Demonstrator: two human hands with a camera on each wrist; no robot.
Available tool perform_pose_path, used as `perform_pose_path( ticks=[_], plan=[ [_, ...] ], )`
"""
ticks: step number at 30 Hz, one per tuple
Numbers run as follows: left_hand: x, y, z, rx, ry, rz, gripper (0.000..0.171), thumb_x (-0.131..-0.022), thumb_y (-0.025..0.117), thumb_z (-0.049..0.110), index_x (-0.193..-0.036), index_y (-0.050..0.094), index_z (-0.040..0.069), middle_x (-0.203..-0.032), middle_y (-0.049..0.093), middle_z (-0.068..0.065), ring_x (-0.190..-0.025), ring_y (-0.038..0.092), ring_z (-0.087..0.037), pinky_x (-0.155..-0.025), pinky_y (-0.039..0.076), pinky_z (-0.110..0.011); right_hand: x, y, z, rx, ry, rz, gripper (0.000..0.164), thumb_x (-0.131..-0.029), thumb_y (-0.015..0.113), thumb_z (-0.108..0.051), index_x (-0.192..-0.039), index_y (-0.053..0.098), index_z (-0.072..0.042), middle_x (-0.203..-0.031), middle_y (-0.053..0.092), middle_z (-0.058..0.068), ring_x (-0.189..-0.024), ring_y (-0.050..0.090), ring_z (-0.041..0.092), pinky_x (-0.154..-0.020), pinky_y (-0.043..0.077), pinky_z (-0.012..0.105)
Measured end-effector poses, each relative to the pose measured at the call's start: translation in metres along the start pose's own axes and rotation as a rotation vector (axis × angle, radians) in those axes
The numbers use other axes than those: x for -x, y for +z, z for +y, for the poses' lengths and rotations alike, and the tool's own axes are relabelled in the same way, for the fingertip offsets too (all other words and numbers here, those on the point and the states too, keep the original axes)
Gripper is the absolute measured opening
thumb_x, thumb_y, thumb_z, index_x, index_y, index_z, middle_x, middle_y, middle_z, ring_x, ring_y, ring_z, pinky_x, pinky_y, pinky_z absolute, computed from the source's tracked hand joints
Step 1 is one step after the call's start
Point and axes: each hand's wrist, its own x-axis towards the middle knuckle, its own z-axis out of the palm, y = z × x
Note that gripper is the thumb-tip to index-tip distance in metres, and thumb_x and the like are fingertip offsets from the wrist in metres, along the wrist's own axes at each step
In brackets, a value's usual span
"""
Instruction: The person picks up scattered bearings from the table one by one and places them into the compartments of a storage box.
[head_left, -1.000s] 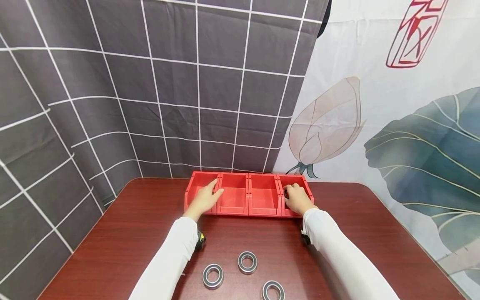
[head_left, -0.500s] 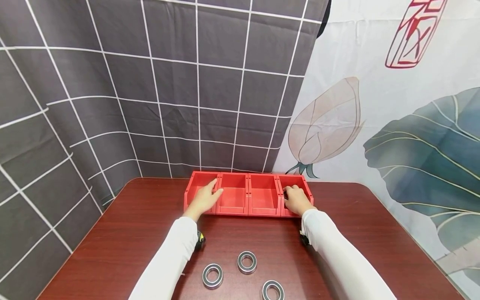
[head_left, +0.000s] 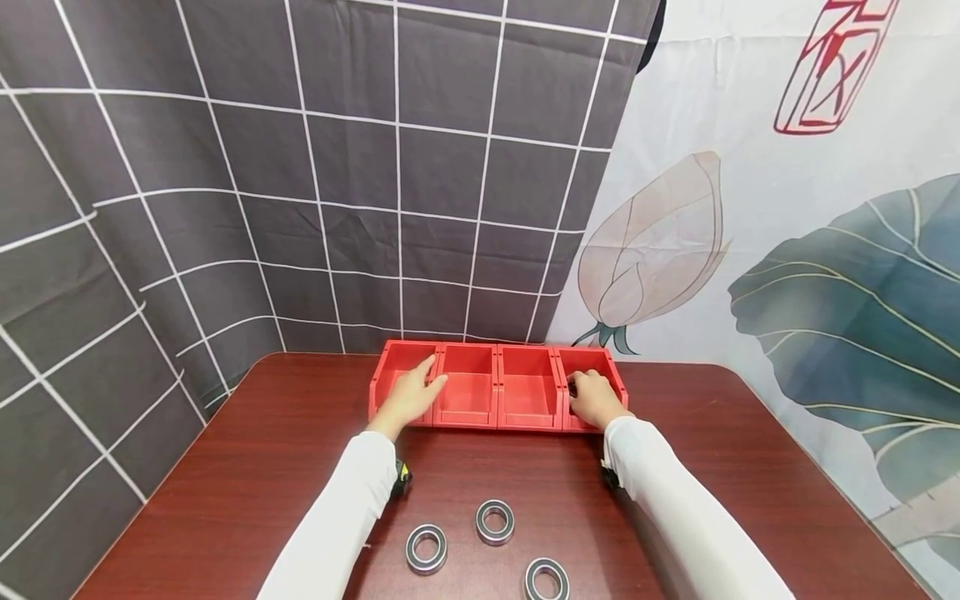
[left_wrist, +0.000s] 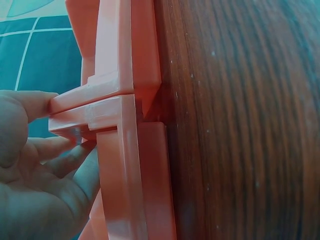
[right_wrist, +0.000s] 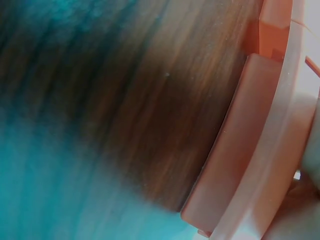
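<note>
Four red plastic bins stand joined in a row; the leftmost bin [head_left: 405, 367] and rightmost bin [head_left: 611, 382] have hands at them. My left hand [head_left: 409, 398] pinches the paired side walls [left_wrist: 90, 107] between the two left bins, thumb on one side and fingers on the other in the left wrist view. My right hand [head_left: 594, 398] reaches into the rightmost bin with curled fingers. A small dark object [head_left: 572, 388] shows at its fingertips; its kind I cannot tell. In the right wrist view the bin's front lip [right_wrist: 272, 145] hides most of that hand.
Three ring-shaped ball bearings lie on the brown wooden table [head_left: 262, 467] between the forearms: a left one [head_left: 413, 560], a middle one [head_left: 482, 533] and a front one [head_left: 531, 581]. A dark grid-patterned cloth [head_left: 337, 167] and a white floral cloth [head_left: 675, 100] hang behind the table.
</note>
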Motion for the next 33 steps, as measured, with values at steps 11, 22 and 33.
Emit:
perform_pose_path(
  ticks=[11,22,33],
  plan=[
    [0.000,-0.001,0.002,-0.009,0.007,0.005,0.068,-0.095,0.055,0.041,-0.151,0.031,0.012,-0.150,0.040,-0.015,-0.136,0.040,-0.035,-0.107,0.036,-0.054,0.004,-0.001,-0.001,-0.030,-0.002,0.045,0.044,-0.087,0.065,-0.018,-0.125,0.057,0.002,-0.123,0.052,0.026,-0.114,0.048,0.042,-0.100,0.042,0.058],
    [0.001,-0.001,0.002,-0.020,0.003,0.003,0.068,-0.095,0.054,0.043,-0.151,0.030,0.013,-0.150,0.040,-0.014,-0.136,0.040,-0.035,-0.107,0.037,-0.054,0.011,-0.002,0.000,-0.010,-0.086,0.142,0.044,-0.088,0.065,-0.017,-0.125,0.052,0.003,-0.123,0.051,0.028,-0.114,0.048,0.044,-0.100,0.043,0.055],
    [-0.001,0.000,0.000,-0.020,0.006,0.009,0.068,-0.095,0.054,0.042,-0.151,0.030,0.013,-0.151,0.039,-0.014,-0.138,0.038,-0.035,-0.108,0.036,-0.054,0.023,-0.022,-0.010,-0.006,-0.108,0.085,0.047,-0.088,0.065,-0.015,-0.129,0.050,0.000,-0.128,0.049,0.024,-0.116,0.048,0.039,-0.098,0.045,0.055]
  ],
)
